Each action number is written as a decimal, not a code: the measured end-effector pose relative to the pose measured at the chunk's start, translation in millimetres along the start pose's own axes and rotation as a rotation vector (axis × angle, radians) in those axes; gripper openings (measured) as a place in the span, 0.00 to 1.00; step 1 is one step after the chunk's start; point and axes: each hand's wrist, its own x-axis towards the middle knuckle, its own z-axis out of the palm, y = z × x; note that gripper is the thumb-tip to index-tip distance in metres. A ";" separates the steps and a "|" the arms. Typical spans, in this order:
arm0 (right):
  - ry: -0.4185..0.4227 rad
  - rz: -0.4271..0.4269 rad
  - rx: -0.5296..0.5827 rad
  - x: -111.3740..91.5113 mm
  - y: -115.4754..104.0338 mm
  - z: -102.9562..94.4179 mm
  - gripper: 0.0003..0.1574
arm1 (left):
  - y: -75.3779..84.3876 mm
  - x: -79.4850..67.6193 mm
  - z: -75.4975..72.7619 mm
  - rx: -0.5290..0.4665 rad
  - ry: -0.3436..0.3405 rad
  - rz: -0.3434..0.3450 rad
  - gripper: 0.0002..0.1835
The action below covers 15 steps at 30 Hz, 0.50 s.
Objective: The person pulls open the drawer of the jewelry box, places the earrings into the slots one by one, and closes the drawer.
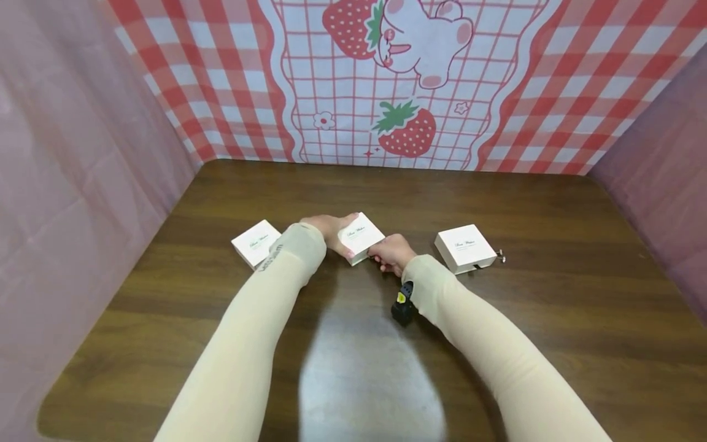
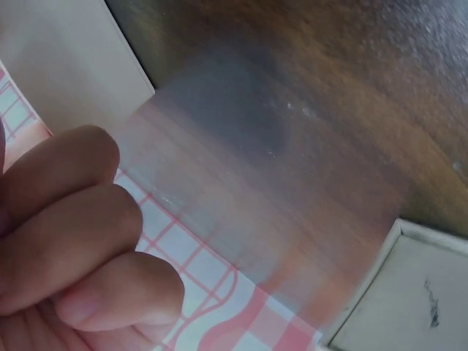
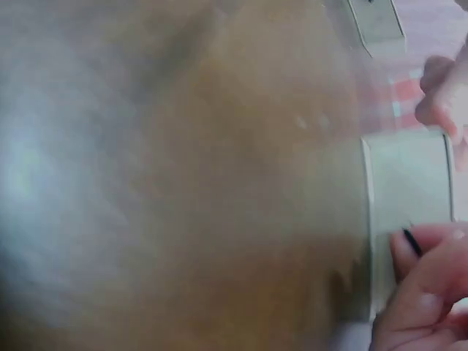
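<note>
A small white box (image 1: pixel 361 234) with green script on its lid sits at the middle of the table, turned at an angle. My left hand (image 1: pixel 332 231) grips it from the left, thumb at the near side and fingers at the far side. At its near right side, my right hand (image 1: pixel 393 252) pinches a small black tab (image 3: pixel 412 243), seen against the box's pale side in the right wrist view. Curled fingers (image 2: pixel 88 219) of the left hand fill the lower left of the left wrist view, beside the box.
A matching white box (image 1: pixel 255 242) lies to the left, partly behind the left sleeve. Another white box (image 1: pixel 465 247) stands to the right, with a dark tab (image 1: pixel 477 267) at its front and small shiny metal pieces (image 1: pixel 501 256) beside it. A checked strawberry cloth (image 1: pixel 237 73) hangs behind the wooden table (image 1: pixel 580 307).
</note>
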 end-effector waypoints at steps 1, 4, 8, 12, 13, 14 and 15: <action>-0.004 0.003 -0.013 0.0 -1.3 -0.7 0.16 | 0.4 -0.7 -1.1 0.014 -0.005 -0.009 0.57; -0.017 0.011 -0.023 1.1 -2.2 -3.7 0.16 | 3.1 -2.6 -4.0 0.056 -0.019 -0.042 0.57; -0.060 -0.028 -0.090 -1.9 1.7 -9.7 0.17 | 7.1 -6.5 -5.7 0.072 -0.024 -0.075 0.57; -0.107 -0.236 -0.440 -14.8 5.6 -22.0 0.15 | 8.5 -10.5 -3.5 0.047 -0.028 -0.063 0.58; -0.108 -0.310 -0.539 -20.4 5.2 -25.8 0.14 | 7.9 -11.0 -2.6 0.046 -0.026 -0.054 0.58; -0.104 -0.396 -0.643 -26.2 5.0 -29.7 0.13 | 6.9 -12.1 -1.5 0.044 -0.023 -0.053 0.58; -0.095 -0.477 -0.738 -32.0 5.1 -33.8 0.12 | 5.5 -13.0 -0.3 0.050 -0.020 -0.050 0.57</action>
